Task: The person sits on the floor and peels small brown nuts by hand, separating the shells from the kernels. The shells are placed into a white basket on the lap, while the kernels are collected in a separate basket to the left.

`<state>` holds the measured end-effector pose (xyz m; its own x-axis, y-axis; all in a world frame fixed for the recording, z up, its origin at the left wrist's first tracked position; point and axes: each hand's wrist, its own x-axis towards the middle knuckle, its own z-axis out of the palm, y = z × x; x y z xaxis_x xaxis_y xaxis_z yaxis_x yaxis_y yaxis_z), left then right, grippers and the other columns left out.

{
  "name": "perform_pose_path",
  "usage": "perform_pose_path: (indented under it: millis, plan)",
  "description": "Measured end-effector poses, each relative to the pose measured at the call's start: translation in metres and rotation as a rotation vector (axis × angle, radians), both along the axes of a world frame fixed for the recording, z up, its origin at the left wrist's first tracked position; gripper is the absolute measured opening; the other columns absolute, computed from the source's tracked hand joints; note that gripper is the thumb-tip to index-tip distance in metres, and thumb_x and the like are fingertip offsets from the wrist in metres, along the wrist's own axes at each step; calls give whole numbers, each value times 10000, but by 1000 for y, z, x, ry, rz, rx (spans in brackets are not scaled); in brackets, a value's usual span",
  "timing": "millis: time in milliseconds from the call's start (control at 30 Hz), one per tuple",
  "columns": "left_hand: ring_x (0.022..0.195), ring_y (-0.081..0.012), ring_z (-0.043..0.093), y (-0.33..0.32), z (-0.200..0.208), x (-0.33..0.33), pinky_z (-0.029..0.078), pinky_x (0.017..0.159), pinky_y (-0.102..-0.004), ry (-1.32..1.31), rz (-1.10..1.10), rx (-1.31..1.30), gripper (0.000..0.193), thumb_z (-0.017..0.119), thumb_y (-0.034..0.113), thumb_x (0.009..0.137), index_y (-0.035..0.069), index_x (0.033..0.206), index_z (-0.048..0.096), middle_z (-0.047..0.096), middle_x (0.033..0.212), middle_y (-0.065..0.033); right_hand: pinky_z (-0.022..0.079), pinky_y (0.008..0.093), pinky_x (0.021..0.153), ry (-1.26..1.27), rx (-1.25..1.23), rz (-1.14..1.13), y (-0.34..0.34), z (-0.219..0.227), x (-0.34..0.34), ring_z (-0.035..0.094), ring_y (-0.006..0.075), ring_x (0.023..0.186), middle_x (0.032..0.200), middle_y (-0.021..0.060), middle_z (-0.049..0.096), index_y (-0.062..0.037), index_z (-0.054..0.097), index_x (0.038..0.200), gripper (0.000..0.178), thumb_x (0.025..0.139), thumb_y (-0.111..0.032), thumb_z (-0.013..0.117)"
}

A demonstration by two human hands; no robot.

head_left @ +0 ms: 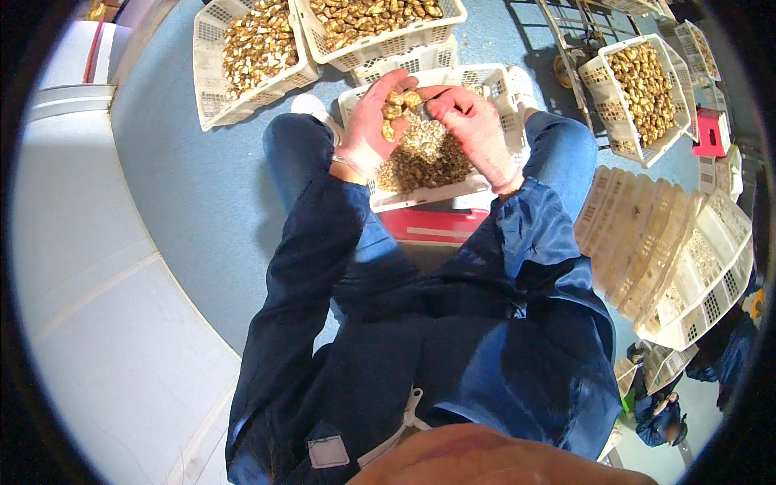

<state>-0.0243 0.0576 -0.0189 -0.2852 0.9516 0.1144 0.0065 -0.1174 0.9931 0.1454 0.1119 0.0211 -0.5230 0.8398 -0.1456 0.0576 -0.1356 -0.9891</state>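
Small golden-brown nut pieces (394, 109) sit cupped in the left hand (373, 121), above a white plastic basket (485, 81) of crumbs.

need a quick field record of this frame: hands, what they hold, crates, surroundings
left hand: cupped, holding several brown nut pieces
right hand: pinching a small item; not clear what
crate below hands: white, perforated, holds small fragments
other crates: three filled ones
empty crates: stacked, person's right
floor: blue
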Motion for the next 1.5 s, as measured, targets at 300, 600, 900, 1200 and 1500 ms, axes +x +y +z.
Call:
perform_pose_path:
  millis: [300, 600, 900, 1200, 1500]
  plan:
    - [926, -40, 635, -9, 58, 18, 365, 593, -198, -239, -147, -548, 454, 550, 351, 995, 164, 1406, 502, 644, 1108, 61, 478, 252, 818, 363, -278, -94, 10, -15, 12, 587, 87, 896, 1141, 65, 696, 5, 692, 911, 161, 926, -147, 640]
    - [885, -36, 599, -14, 53, 10, 327, 586, -161, -436, -157, -538, 423, 604, 336, 962, 191, 1354, 541, 626, 1049, 73, 470, 276, 873, 8, 82, 1, 1, 8, 15, 592, 112, 949, 1127, 42, 697, 3, 689, 917, 136, 904, -128, 657]
    - [880, -42, 552, -19, 59, 10, 377, 733, -256, -423, -216, -497, 447, 617, 366, 943, 222, 1360, 545, 595, 1031, 92, 486, 277, 852, 54, 13, 20, 2, -1, 21, 600, 116, 955, 1118, 36, 695, -2, 681, 931, 143, 924, -141, 650]
    - [894, -36, 551, -26, 58, 4, 417, 756, -244, -504, -225, -609, 411, 634, 378, 947, 215, 1321, 585, 595, 1059, 88, 458, 299, 933, -55, 218, 130, 6, 7, 27, 596, 159, 1049, 1212, 69, 665, 14, 654, 885, 152, 917, -135, 646]
    - [906, -61, 599, -22, 68, 10, 409, 702, -224, -398, -181, -624, 375, 589, 324, 986, 155, 1321, 594, 638, 1124, 30, 454, 336, 977, -151, 522, 136, 3, 5, 24, 591, 243, 1154, 1243, 108, 652, 19, 668, 889, 152, 895, -132, 652]
